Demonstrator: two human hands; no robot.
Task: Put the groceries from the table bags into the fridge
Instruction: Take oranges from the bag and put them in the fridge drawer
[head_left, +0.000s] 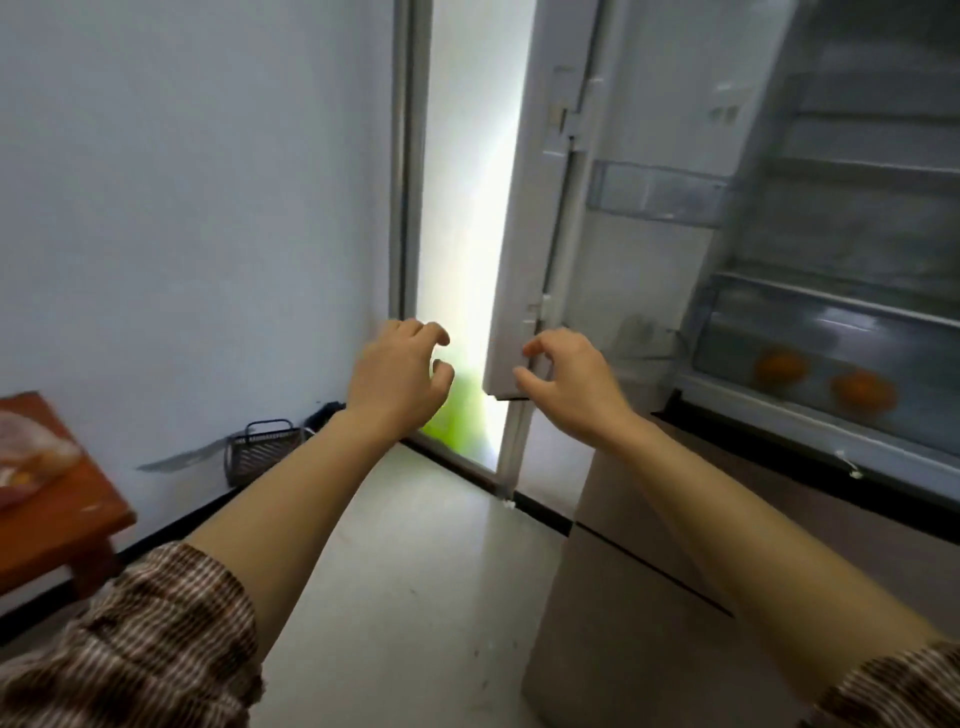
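No legible text, labels or numbers anywhere

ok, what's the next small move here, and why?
Probably turn left to the table and reach into the bag: both the left hand and right hand hold nothing, and the fridge door already stands open.

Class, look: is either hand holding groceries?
No: the left hand and the right hand are loosely curled, with no groceries in them.
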